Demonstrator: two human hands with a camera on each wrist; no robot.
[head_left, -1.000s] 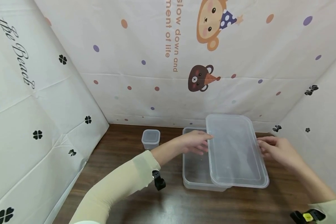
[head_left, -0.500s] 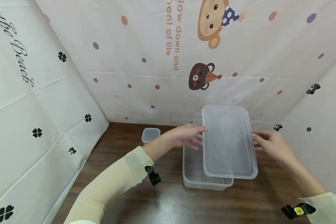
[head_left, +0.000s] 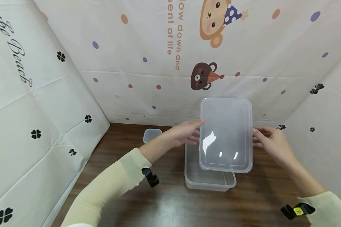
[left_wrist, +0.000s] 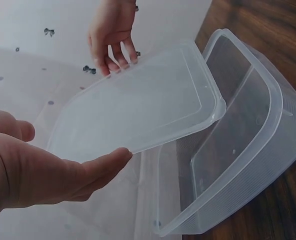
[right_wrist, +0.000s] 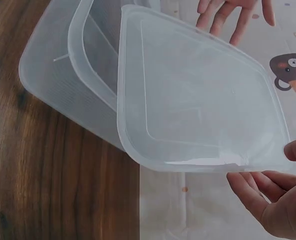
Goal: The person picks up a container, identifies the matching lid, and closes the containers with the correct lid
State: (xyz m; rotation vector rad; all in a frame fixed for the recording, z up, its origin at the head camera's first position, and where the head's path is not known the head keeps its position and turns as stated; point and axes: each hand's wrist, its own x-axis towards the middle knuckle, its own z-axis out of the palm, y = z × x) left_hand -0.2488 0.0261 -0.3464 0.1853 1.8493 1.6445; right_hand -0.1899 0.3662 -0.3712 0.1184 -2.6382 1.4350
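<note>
A clear rectangular lid (head_left: 226, 135) hangs tilted above the open plastic food container (head_left: 210, 183). The right hand (head_left: 272, 140) pinches its right edge, thumb on one face and fingers (right_wrist: 247, 195) on the other. At the opposite edge is the left hand (head_left: 183, 134), its fingers straight and spread, its thumb right at the rim. The left wrist view shows a fingertip of the left hand (left_wrist: 53, 175) meeting the lid's edge (left_wrist: 138, 107). Part of the container's inside shows below; the lid covers its far right portion in the head view.
A small clear lidded box (head_left: 152, 135) stands at the back left, partly behind the left forearm. Dark wood tabletop (head_left: 170, 205) runs up to printed cloth walls (head_left: 159, 41) at the back and both sides. Black camera straps sit on both wrists.
The lid has risen and shifted left, tilting up so its face catches light. Both hands moved with it, upward and left. The container has stayed in place.
</note>
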